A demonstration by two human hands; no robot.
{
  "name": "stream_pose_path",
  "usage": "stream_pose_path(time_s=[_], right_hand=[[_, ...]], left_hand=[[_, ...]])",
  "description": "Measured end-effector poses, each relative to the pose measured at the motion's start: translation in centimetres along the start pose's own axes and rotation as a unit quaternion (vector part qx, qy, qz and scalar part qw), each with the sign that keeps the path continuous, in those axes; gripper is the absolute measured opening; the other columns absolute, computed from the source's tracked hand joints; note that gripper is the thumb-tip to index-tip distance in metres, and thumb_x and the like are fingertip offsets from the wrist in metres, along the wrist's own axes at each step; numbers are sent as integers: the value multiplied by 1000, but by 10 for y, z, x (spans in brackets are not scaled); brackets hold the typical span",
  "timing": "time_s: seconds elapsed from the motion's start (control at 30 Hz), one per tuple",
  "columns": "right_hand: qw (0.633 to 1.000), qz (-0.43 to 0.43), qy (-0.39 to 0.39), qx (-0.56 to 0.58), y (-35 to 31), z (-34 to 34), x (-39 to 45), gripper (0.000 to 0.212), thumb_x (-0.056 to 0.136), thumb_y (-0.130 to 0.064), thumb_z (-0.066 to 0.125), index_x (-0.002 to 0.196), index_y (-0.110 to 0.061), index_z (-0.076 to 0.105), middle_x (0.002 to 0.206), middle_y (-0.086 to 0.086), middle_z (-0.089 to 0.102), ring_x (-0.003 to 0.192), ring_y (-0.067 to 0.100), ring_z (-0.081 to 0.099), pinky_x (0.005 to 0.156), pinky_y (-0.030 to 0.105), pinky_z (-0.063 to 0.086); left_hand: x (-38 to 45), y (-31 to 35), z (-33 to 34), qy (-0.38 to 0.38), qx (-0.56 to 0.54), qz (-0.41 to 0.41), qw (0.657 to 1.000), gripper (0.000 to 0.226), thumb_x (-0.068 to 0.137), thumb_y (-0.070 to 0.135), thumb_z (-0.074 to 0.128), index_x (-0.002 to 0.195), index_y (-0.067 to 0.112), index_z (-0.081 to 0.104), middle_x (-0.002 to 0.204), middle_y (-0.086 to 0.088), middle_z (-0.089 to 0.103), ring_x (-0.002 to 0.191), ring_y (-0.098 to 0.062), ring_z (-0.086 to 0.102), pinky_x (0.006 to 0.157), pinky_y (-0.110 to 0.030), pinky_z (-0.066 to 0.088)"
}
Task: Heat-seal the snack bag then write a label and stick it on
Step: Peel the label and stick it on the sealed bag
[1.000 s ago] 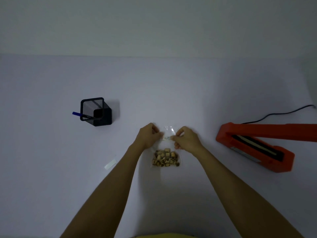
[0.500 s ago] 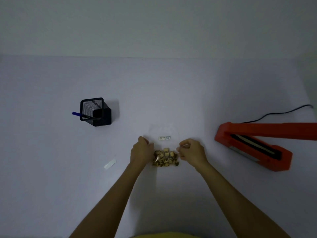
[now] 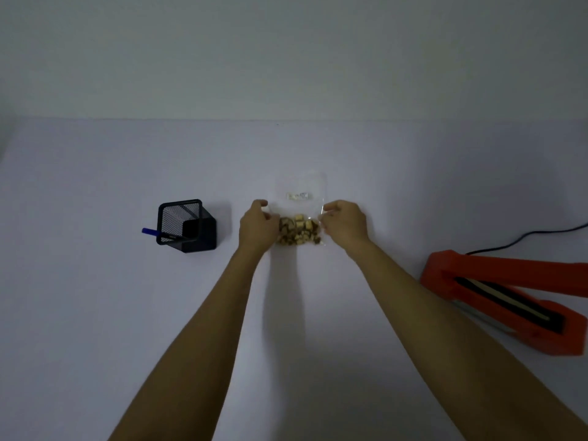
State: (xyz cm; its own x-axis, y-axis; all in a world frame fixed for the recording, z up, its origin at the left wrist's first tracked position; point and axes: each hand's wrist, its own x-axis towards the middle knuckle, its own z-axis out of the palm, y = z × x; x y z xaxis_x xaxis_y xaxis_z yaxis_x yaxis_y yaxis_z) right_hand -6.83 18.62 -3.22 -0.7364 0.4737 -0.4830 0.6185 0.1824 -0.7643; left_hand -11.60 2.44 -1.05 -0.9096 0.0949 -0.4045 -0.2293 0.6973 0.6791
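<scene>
Bag [image 3: 300, 206] lies flat at frame centre, label [image 3: 298, 196] already stuck on. Your left hand [image 3: 257, 225] and right hand [image 3: 343, 225] pinch its side edges. Sealer [image 3: 509, 300] stands open, lower right; seal unverifiable, task looks nearly complete.

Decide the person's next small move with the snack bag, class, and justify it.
Probably let go and draw both hands back: the label already sits on the snack bag, which lies flat between the left hand and right hand.

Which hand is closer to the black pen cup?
Left. The left hand sits just right of the pen cup; the right hand is farther off, beyond the snack bag.
</scene>
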Motion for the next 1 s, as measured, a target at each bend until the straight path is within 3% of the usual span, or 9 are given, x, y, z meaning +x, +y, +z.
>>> stream_pose_path(time_s=[0.07,0.23,0.37,0.47,0.57,0.7,0.8,1.0], right_hand=[[1000,-5,-10,-8,-9,2,9,35,84,-9,62,118,-7,64,116,12,68,104,28,66,94,41,54],[997,-34,-44,-46,-21,-1,14,40,89,-2,56,129,3,54,129,19,60,119,33,58,101,40,48],[978,-71,-162,-113,-22,-11,6,71,86,-13,69,147,-11,34,152,8,38,138,24,38,109,32,35],[962,-101,-195,-163,-23,-26,-10,83,83,-17,74,151,-17,26,157,4,28,143,22,28,111,29,28],[956,-131,-178,-191,-25,-49,-35,83,83,-17,74,151,-18,26,157,3,29,143,21,28,110,26,27],[958,-173,-115,-199,-39,-93,-82,74,84,-19,72,147,-18,35,153,2,37,138,20,37,105,24,32],[966,-189,-46,-171,-47,-131,-125,59,84,-23,72,138,-21,47,143,2,49,125,21,50,92,24,41],[966,-202,14,-159,-32,-200,-214,38,84,-29,72,120,-26,62,126,-7,60,112,10,57,89,23,45]], left_hand=[[13,4,-3,-10,-5,-5,1000,47,93,18,51,138,8,41,129,-15,56,115,-30,55,95,-37,48],[20,14,-7,-34,13,4,999,53,94,22,51,142,6,36,143,-13,44,130,-28,44,105,-37,39],[11,19,-9,-45,45,20,998,57,94,30,52,144,9,32,147,-13,40,132,-29,41,106,-37,37],[-4,22,-11,-42,52,42,997,56,94,28,52,144,10,33,147,-13,40,132,-30,42,106,-38,37],[-25,34,-9,-54,66,66,994,57,93,24,53,144,10,33,144,-15,43,130,-32,43,104,-36,37],[-58,64,-1,-72,78,129,986,51,93,21,52,141,12,37,130,-14,57,118,-30,52,90,-26,37],[-84,88,10,-91,82,179,976,54,93,27,55,142,14,37,141,-11,49,124,-28,51,103,-37,41],[-147,115,36,-132,91,264,951,49,93,25,56,138,11,42,142,-12,47,122,-29,52,101,-38,42]])
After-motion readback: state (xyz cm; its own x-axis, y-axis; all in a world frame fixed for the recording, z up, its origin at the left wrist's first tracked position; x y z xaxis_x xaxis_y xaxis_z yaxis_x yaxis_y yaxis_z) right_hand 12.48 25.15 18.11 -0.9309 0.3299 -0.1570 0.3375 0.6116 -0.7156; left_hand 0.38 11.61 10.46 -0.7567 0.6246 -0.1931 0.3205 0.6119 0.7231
